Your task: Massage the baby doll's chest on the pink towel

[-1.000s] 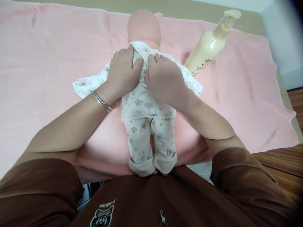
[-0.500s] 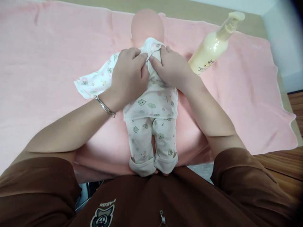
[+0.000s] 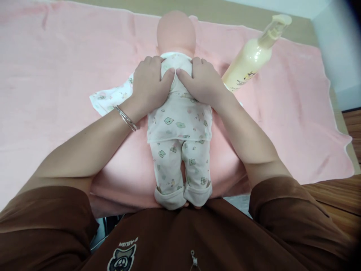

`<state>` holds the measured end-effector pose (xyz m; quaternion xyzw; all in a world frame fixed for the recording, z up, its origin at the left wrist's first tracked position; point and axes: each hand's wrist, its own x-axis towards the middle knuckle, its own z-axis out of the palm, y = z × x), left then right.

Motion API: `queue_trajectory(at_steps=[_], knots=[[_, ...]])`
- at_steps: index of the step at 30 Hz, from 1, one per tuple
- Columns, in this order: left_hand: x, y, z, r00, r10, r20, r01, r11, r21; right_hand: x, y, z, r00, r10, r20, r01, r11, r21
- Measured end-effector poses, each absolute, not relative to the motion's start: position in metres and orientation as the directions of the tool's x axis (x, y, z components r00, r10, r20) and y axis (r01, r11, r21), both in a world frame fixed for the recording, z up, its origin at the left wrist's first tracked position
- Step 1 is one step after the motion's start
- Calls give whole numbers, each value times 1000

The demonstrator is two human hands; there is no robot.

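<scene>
Pink towel lies beneath a doll at 12 o'clock; left hand and right hand press open on its upper body, gripping nothing; pump bottle at 1 o'clock.

bright, even light seems to fall softly from above, leaving only faint shadows beside the doll and a mild sheen on the bottle. the wide lens bends the edges of the towel, and a dark blur clouds the top right corner. the centre stays sharp.
</scene>
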<state>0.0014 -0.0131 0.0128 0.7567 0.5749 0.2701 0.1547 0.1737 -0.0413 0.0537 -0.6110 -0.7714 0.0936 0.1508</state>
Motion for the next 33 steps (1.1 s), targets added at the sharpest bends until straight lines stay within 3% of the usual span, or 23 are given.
queue_trajectory(at_steps=[12,20,24,28,33], knots=[[7,-18,17,99,979,180,857,-176,484,172,-36,40,-109,981,158,930,157,-332],[3,-26,23,129,969,209,823,-222,523,168,-61,69,-226,962,154,928,261,-267],[1,-31,25,101,960,262,804,-233,546,161,-79,93,-391,871,297,814,478,-330],[2,-30,20,109,935,338,776,-293,559,155,-82,86,-271,845,461,870,420,-258],[2,-26,14,120,885,450,742,-381,552,149,-72,59,-232,944,233,919,291,-265]])
